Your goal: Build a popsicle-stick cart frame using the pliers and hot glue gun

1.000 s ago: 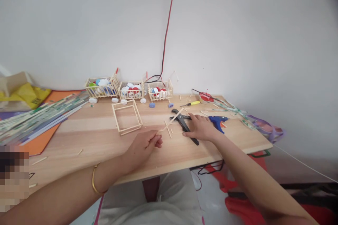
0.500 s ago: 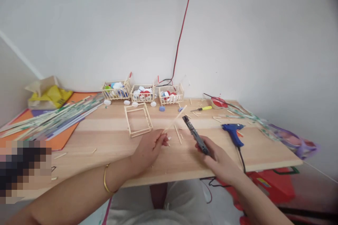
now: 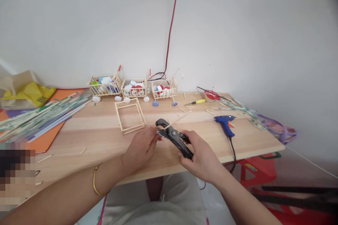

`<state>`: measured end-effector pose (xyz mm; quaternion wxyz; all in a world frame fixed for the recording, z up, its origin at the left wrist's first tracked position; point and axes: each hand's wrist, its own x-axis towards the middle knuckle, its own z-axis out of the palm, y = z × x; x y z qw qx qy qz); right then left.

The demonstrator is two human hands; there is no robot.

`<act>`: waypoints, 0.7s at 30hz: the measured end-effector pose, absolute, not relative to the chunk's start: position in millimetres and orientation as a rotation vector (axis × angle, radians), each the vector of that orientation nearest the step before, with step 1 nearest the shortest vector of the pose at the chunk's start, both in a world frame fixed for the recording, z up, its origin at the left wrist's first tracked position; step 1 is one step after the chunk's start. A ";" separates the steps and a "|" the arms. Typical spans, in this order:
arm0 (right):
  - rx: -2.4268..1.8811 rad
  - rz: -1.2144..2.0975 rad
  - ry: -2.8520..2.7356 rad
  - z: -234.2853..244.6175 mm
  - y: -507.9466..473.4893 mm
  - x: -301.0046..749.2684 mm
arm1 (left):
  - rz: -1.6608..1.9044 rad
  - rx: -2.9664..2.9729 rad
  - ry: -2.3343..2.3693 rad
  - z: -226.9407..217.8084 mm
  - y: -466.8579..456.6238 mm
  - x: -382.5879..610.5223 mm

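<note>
Black hand cutters with a hooked upper jaw (image 3: pixel 174 137) are grasped in the right hand (image 3: pixel 202 158), above the near half of the pale wooden table (image 3: pixel 92 126). Their handles are enclosed by the right grip, and their jaws are set apart, directed toward the left hand (image 3: pixel 139 147). A thin, straight, pale wooden stick (image 3: pixel 181 117) is pinched by the left grip at its near end; the fingertips are partly hidden by the cutters. The stick is angled upward to the right, across the jaw opening; contact with the blade cannot be determined. A gold-coloured bangle (image 3: pixel 95 179) is worn on the left forearm.

A rectangular frame of pale sticks (image 3: pixel 118 117) is placed beyond the left hand. Three small stick-built carts loaded with coloured caps (image 3: pixel 135 96) are lined up near the wall. A blue glue gun with a black cord (image 3: pixel 225 123) is laid to the right of the right hand. A yellow-handled screwdriver (image 3: pixel 200 101) is positioned beside a red-topped bowl (image 3: pixel 212 95).
</note>
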<state>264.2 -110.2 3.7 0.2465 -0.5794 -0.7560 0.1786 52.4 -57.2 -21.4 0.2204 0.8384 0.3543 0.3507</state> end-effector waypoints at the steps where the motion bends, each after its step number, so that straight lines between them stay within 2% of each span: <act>1: -1.587 0.471 -2.067 4.0 -110.7 263.5 | 0.975 2.338 0.975 -22.2 -57.2 52.1; 21: -1.556 0.399 -2.142 4.1 -111.5 256.6 | 1.285 2.835 0.903 -23.1 -52.8 49.6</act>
